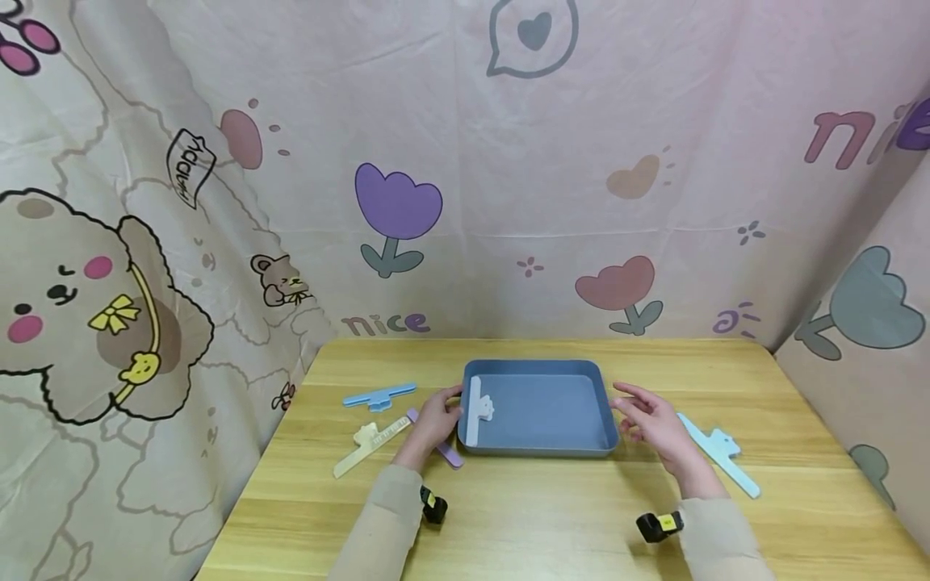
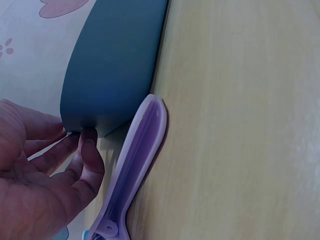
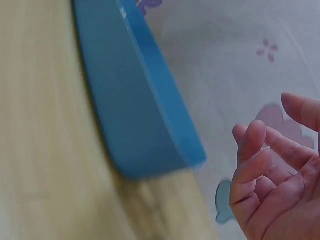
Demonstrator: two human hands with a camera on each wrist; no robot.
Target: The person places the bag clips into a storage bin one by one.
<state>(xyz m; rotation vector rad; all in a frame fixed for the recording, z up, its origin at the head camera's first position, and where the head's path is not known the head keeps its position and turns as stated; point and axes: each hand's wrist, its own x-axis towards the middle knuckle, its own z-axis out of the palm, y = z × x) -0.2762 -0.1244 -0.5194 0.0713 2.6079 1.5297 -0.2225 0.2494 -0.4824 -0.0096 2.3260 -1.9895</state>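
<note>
A grey-blue rectangular tray (image 1: 545, 448) lies between the two hands, with a white bag clip (image 1: 474, 411) inside along its left wall. My left hand (image 1: 436, 420) touches the tray's left wall from outside, its fingertips against the wall in the left wrist view. Passing beneath that hand is a purple clip (image 2: 137, 145), partly hidden in the head view. Beside the tray's right wall, my right hand (image 1: 654, 420) has its fingers loosely bent and holds nothing; the right wrist view shows them apart from the tray (image 3: 135, 115).
On the left of the wooden table (image 1: 523, 516) lie a blue clip (image 1: 379, 397) and a cream-yellow clip (image 1: 370, 444). A pale-blue clip (image 1: 719, 452) lies at the right, close to the right wrist. A printed curtain (image 1: 494, 282) hangs behind the table.
</note>
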